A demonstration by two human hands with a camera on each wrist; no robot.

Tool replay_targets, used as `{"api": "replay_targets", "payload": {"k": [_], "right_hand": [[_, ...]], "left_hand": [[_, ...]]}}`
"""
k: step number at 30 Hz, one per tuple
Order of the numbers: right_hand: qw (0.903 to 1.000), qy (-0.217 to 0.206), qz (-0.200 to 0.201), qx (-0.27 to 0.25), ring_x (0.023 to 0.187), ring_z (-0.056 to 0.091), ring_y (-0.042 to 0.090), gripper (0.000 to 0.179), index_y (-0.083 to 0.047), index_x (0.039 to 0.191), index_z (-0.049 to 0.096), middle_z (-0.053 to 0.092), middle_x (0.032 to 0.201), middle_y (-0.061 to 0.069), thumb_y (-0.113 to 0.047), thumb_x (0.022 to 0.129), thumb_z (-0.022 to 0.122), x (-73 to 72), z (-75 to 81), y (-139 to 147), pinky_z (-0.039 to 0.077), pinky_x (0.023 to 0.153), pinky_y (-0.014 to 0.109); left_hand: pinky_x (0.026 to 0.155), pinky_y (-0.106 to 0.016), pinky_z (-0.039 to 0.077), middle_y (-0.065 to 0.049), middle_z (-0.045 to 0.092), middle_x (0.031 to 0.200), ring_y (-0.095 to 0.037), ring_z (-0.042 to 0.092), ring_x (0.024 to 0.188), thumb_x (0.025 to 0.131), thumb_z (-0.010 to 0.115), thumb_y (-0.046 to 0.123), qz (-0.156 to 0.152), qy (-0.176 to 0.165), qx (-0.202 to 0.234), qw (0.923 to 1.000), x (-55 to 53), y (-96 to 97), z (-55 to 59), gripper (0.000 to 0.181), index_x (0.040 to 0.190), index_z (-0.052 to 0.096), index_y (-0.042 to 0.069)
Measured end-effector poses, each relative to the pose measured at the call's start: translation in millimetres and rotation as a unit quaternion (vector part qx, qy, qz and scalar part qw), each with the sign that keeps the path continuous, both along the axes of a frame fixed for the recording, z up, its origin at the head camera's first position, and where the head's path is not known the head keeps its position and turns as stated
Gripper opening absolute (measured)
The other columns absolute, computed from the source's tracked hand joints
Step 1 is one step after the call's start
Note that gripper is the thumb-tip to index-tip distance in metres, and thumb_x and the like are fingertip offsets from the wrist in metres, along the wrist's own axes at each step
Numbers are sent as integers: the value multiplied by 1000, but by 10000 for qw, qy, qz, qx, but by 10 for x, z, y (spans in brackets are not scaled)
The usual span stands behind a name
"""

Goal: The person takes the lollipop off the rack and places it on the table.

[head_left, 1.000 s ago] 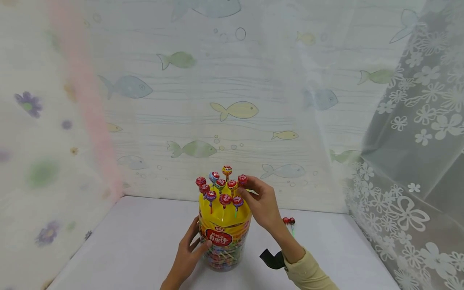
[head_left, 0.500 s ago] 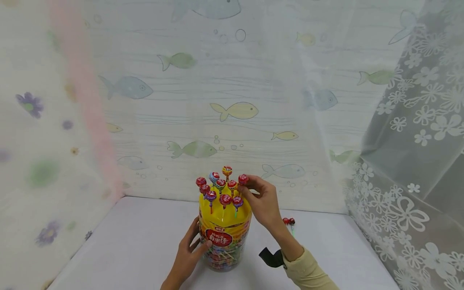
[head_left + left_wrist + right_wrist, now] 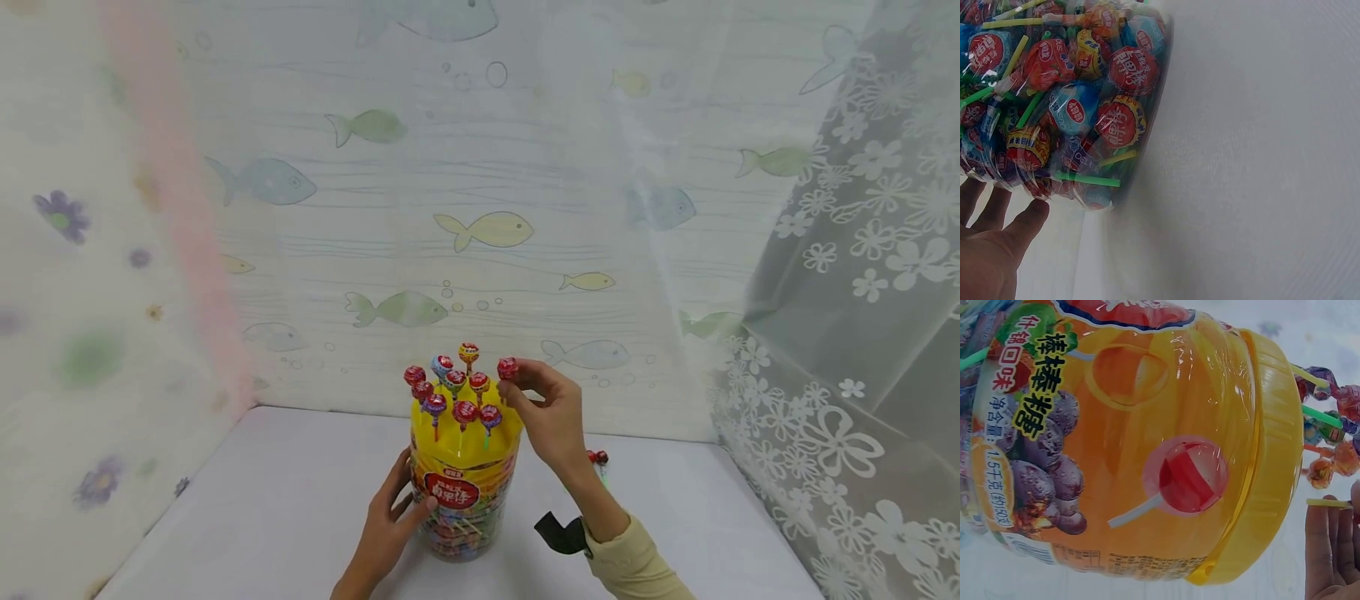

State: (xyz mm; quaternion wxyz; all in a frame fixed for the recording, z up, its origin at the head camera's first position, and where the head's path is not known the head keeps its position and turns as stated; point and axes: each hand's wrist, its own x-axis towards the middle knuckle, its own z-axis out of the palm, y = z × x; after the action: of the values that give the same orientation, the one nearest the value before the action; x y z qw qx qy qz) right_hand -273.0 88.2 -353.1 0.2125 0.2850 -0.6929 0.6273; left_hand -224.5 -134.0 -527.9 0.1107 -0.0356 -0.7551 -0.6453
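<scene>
A tall clear jar [image 3: 468, 533] of wrapped lollipops, with a yellow upper part and a red label, stands upright on the table. Several lollipops [image 3: 465, 412] stick up from its yellow lid [image 3: 1275, 456]. My left hand [image 3: 386, 525] rests against the jar's left side, thumb on the front by the label; in the left wrist view its fingertips meet the clear wall. My right hand [image 3: 555, 412] pinches a red lollipop [image 3: 507, 367] at the lid's right edge. In the right wrist view its yellow stick [image 3: 1327, 503] shows a free end, apart from the lid.
Loose dark red lollipops [image 3: 602, 457] lie on the white table [image 3: 285, 500], right of the jar and partly behind my right forearm. A black curved piece [image 3: 561, 533] sits at my right wrist. Fish-printed sheeting [image 3: 480, 250] hangs behind the table.
My right hand has moved slightly right and up with the red lollipop, away from the other lollipops. The left hand and the jar have stayed in place.
</scene>
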Motion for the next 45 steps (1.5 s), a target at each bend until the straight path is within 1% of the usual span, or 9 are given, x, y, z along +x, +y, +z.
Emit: {"api": "replay_targets", "payload": {"k": [5, 9, 16, 19, 27, 31, 33, 38, 45], "right_hand": [[9999, -65, -68, -107, 80, 69, 12, 18, 1, 110, 72, 73, 99, 18, -2, 92, 73, 34, -75, 35, 64, 73, 28], [9997, 18, -99, -235, 81, 70, 12, 20, 2, 111, 72, 73, 99, 20, 1, 91, 73, 45, -183, 87, 65, 72, 28], [9972, -102, 247, -695, 80, 73, 11, 22, 11, 114, 66, 74, 97, -4, 7, 92, 69, 48, -422, 327, 65, 73, 31], [9964, -282, 207, -778, 76, 72, 10, 23, 13, 113, 65, 74, 96, -3, 8, 91, 68, 46, -560, 459, 65, 72, 30], [9892, -1201, -371, -759, 78, 74, 10, 28, 15, 117, 63, 74, 93, -2, 5, 92, 70, -5, -955, 817, 65, 71, 28], [9843, -1506, -674, -633, 82, 74, 10, 31, 15, 119, 63, 75, 94, -3, 1, 93, 71, -40, -1134, 1003, 65, 71, 28], [9818, -1627, -820, -533, 83, 75, 11, 31, 15, 119, 63, 76, 96, 1, -1, 93, 71, -54, -1216, 1095, 65, 71, 28], [9706, -2122, -1111, -232, 84, 75, 15, 33, 12, 122, 64, 76, 100, 13, -4, 94, 71, -97, -1383, 1317, 65, 71, 28], [9379, -3114, -1492, 320, 80, 73, 13, 39, 11, 128, 62, 74, 102, 20, -12, 97, 69, -228, -1532, 1639, 64, 71, 26]], "left_hand": [[110, -66, 43, -17, 35, 163, -46, 37, 145, 97, 69, 31, 23, -46, 13, 10000, 9, -12, -5, 79, 163, 25, 18], [110, -65, 43, -18, 35, 162, -47, 37, 145, 97, 69, 32, 47, -88, -19, 9999, 18, -18, 0, 80, 162, 25, 17], [110, -64, 44, -18, 35, 162, -47, 38, 145, 97, 70, 32, 57, -104, -38, 9999, 19, -19, -5, 80, 162, 26, 19], [110, -64, 44, -17, 35, 163, -46, 38, 145, 97, 70, 32, 55, -114, -40, 9999, 16, -21, -6, 80, 163, 25, 19], [109, -64, 45, -18, 36, 162, -46, 39, 144, 97, 70, 30, 4, -91, 14, 10000, 7, -27, -5, 80, 163, 25, 19], [109, -64, 45, -19, 36, 162, -46, 39, 144, 97, 70, 29, -11, -66, 29, 10000, -1, -25, -8, 80, 163, 26, 19], [109, -64, 44, -19, 36, 162, -46, 39, 144, 97, 70, 30, -19, -62, 23, 10000, -3, -22, -7, 80, 163, 25, 19], [110, -65, 43, -18, 35, 162, -46, 39, 145, 97, 70, 30, -28, -77, 21, 10000, -2, -14, 3, 81, 163, 25, 19], [110, -64, 43, -18, 35, 162, -46, 38, 145, 97, 70, 31, 4, -87, -25, 10000, 3, 2, 19, 81, 163, 25, 18]]}}
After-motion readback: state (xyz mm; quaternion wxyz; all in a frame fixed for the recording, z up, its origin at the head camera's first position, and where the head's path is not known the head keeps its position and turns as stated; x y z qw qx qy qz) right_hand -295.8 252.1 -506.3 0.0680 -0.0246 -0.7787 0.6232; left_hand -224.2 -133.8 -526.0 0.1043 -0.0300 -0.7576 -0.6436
